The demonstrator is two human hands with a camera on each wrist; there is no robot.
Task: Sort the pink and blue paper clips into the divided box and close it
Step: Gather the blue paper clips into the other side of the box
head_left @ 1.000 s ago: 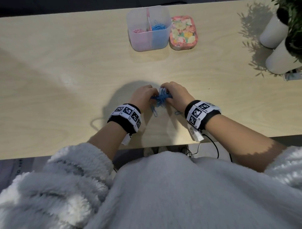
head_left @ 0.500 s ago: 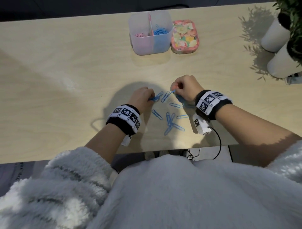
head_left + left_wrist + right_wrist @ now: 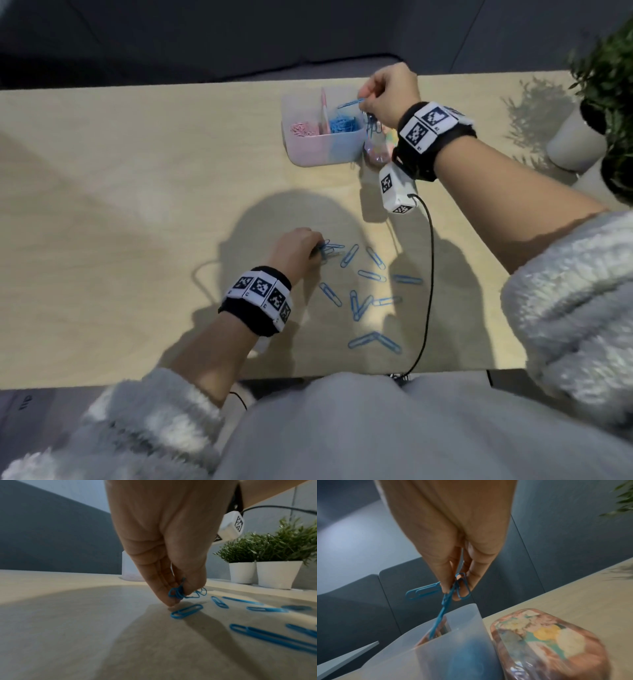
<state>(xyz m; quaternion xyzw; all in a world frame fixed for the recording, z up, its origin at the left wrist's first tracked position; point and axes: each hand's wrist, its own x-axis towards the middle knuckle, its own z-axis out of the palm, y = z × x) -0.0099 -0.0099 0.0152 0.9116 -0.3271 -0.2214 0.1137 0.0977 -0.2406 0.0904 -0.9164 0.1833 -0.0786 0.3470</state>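
Clips, blue, light stiff wire, slippery: my right hand (image 3: 387, 97) pinched a tangled bunch over the divided box (image 3: 323, 145); my left hand (image 3: 296, 250) pinched several near the box's front.
Best taken by the loops. Lid (image 3: 547, 642) beside the box lay largely hidden under my wrist; bunch count unclear.

Two white pots (image 3: 260, 573) with green plants (image 3: 274, 545) stood side by side at the far right corner of the light wooden desk (image 3: 120, 205), and their leaves threw thin shadows on the desk near them. Behind the far edge of the desk there was a dark grey wall (image 3: 239, 34). A grey fluffy garment (image 3: 342, 428) filled the lower part of the head view.
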